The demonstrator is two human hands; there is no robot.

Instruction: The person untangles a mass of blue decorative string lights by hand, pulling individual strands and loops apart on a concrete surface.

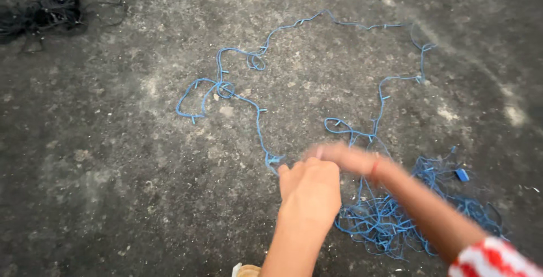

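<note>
A long blue string of small lights [257, 110] winds in loops across the rough grey ground. It ends in a tangled blue heap [390, 220] at lower right. My left hand [308, 189] is closed in a fist just beside the wire's near end, around 480,335. My right hand [339, 155] reaches across to the left above it and is blurred by motion. A red band sits at its wrist, and a red-and-white sleeve shows at the corner. Whether either hand has wire in it is hidden.
A dark tangle of black wire [48, 14] lies at the top left. A small blue box-shaped plug [462, 174] rests at the heap's right side. The ground is rough grey concrete [113, 169] with pale patches.
</note>
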